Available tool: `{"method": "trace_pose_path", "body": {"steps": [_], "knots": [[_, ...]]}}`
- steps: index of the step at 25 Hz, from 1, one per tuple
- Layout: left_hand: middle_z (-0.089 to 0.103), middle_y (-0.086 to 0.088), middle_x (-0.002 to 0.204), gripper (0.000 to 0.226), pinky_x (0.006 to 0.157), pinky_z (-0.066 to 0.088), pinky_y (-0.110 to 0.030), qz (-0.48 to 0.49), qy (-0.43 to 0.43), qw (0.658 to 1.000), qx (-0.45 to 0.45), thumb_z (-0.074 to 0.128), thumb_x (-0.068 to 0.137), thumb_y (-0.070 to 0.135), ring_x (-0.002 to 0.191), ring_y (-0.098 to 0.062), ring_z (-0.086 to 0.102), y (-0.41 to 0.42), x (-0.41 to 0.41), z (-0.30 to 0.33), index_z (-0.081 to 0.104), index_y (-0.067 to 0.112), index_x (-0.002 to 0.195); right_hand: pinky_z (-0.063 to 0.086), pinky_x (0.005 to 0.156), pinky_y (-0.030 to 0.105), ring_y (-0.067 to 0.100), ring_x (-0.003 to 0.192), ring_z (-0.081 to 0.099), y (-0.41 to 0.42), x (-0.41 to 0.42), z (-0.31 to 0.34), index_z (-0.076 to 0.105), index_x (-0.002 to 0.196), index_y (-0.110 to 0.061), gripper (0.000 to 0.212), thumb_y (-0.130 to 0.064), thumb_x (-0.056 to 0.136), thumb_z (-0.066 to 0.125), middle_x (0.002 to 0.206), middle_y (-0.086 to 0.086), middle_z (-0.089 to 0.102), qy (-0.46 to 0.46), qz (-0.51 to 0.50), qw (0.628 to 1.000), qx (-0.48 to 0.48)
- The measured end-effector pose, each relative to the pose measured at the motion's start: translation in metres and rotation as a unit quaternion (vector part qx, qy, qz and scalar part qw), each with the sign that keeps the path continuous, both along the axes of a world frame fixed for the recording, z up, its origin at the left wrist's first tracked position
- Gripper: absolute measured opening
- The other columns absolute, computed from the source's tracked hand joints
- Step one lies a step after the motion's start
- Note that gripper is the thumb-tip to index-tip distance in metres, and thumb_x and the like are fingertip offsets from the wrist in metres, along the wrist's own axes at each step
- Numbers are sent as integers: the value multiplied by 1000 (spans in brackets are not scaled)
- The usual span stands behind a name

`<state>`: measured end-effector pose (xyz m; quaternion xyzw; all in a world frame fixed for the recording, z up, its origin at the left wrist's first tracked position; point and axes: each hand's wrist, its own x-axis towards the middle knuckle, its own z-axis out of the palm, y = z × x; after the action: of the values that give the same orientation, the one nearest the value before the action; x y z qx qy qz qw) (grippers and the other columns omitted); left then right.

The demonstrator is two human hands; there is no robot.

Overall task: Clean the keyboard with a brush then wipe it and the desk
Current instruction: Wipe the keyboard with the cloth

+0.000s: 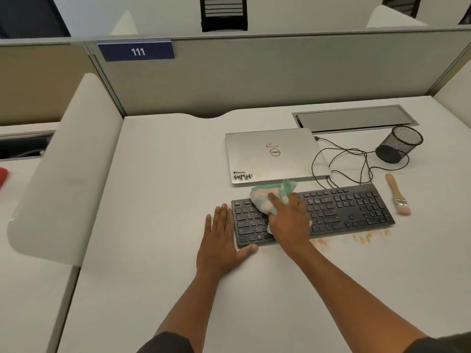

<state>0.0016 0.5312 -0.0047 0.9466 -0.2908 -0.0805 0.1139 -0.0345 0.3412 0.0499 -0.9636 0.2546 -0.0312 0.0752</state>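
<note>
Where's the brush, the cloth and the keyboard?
brush (397, 196), head view, on its metal band.
cloth (262, 197), head view, on its bunched middle.
keyboard (356, 210), head view, on the right-hand keys.

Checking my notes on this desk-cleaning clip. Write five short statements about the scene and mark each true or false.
1. The right hand presses a cloth onto the keyboard. True.
2. The left hand holds the brush. False: it lies flat on the desk against the keyboard's left end; the brush lies on the desk right of the keyboard.
3. The laptop is open. False: its lid is closed.
4. Orange-brown crumbs lie on the desk along the keyboard's near edge. True.
5. The mesh cup stands left of the laptop. False: it is to its right.
</note>
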Motion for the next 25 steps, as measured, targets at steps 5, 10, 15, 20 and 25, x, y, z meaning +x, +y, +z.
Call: {"method": "trace_pose_path", "body": {"steps": [5, 10, 15, 20, 25], "knots": [[-6, -5, 171, 114, 126, -5, -45, 0, -18, 1000, -22, 26, 84, 91, 156, -18, -17, 0, -2, -1, -5, 14, 163, 44, 86, 45, 35, 105, 47, 43, 6, 0, 42, 144, -42, 64, -16, 87, 55, 134, 16, 42, 9, 95, 995, 16], [-7, -5, 170, 115, 127, -4, -44, 3, -25, 999, -22, 20, 80, 95, 156, -17, -15, -1, -3, -7, -2, 19, 163, 43, 89, 45, 35, 111, 46, 31, -30, 3, 47, 139, -44, 56, -27, 86, 58, 145, 14, 36, 25, 172, 985, -6], [-14, -4, 170, 119, 126, -9, -41, 13, -21, 1000, -8, 24, 80, 93, 154, -14, -21, -2, -4, -7, -11, 13, 161, 47, 86, 45, 36, 108, 47, -7, -33, -2, 57, 130, -36, 52, -23, 80, 58, 138, 12, 43, -22, 62, 998, -23], [-10, -6, 170, 120, 126, -8, -41, 13, -29, 999, -8, 24, 79, 93, 155, -16, -18, -2, -2, -11, -7, 12, 162, 45, 84, 47, 35, 107, 49, 9, -16, -11, 59, 116, -32, 46, -51, 75, 68, 148, 11, 38, -39, 92, 994, -40], [-11, -6, 170, 122, 126, -10, -40, 12, -31, 999, 2, 24, 80, 94, 155, -16, -17, -3, -2, -9, -6, 8, 161, 46, 67, 38, 28, 85, 53, 17, -31, -20, 60, 98, -34, 27, -25, 75, 71, 140, 8, 50, -95, 232, 966, -58]]}}
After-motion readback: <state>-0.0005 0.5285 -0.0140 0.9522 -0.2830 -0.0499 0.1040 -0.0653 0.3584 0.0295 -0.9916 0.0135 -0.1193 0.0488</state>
